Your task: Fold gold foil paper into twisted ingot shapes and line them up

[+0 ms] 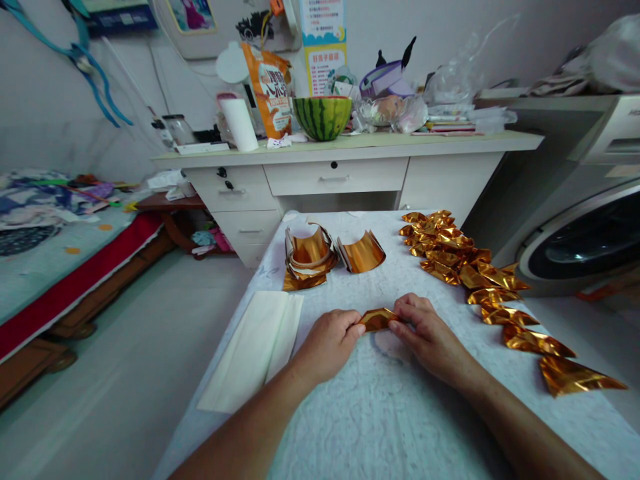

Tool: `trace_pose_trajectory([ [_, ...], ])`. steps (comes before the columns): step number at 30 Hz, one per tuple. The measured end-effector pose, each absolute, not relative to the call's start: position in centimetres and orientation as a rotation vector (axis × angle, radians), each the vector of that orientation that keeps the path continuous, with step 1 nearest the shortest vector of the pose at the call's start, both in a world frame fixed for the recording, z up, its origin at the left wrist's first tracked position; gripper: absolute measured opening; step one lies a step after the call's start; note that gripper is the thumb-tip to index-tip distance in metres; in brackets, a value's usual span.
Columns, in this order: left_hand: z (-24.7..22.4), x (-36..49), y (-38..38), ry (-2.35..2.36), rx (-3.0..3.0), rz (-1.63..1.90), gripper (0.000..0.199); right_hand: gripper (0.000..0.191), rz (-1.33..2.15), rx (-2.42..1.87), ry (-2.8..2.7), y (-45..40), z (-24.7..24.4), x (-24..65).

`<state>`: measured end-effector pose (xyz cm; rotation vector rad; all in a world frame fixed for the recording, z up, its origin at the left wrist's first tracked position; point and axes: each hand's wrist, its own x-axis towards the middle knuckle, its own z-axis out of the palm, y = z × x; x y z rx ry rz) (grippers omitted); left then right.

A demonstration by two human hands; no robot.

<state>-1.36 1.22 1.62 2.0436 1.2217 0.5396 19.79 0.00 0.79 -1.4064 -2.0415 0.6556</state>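
A folded piece of gold foil paper (pixel 378 320) is stretched between my two hands, just above the cloth-covered table (pixel 350 420). My left hand (pixel 334 341) pinches its left end between thumb and fingers. At the other end, my right hand (pixel 425 333) grips it the same way. Beyond my hands lie a curled stack of gold foil sheets (pixel 309 257) and a smaller curved stack (pixel 364 253). Several folded gold foil pieces (pixel 493 295) run in a row along the table's right side. White paper sheets (pixel 250 353) lie flat by my left forearm.
Behind the table stands a white desk (pixel 340 175) holding a cut watermelon (pixel 323 119), an orange snack bag (pixel 270 93) and plastic bags. A washing machine (pixel 590 220) is at the right. On the left is a bed (pixel 75 247) with a wooden frame.
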Motion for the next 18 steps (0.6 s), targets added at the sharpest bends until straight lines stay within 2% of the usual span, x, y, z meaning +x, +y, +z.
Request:
trace_pose_trajectory([
  [11,1.4,-1.6,1.4,1.233,1.884,0.551,0.023,0.017,0.599,-1.408,-1.989,0.3,0.7,21.2],
  [14,0.9,-1.7,1.5,1.231,1.859,0.583,0.025,0.012,0.629,-1.374,-1.937,0.0,0.9,21.1],
  [17,0.6,-1.8,1.6,1.221,1.849,0.609,0.024,0.031,0.671,-1.351,-1.912,-0.5,1.1,20.6],
  [18,0.5,-1.8,1.6,1.217,1.845,0.617,0.024,0.032,0.667,-1.357,-1.921,-0.6,1.2,20.3],
])
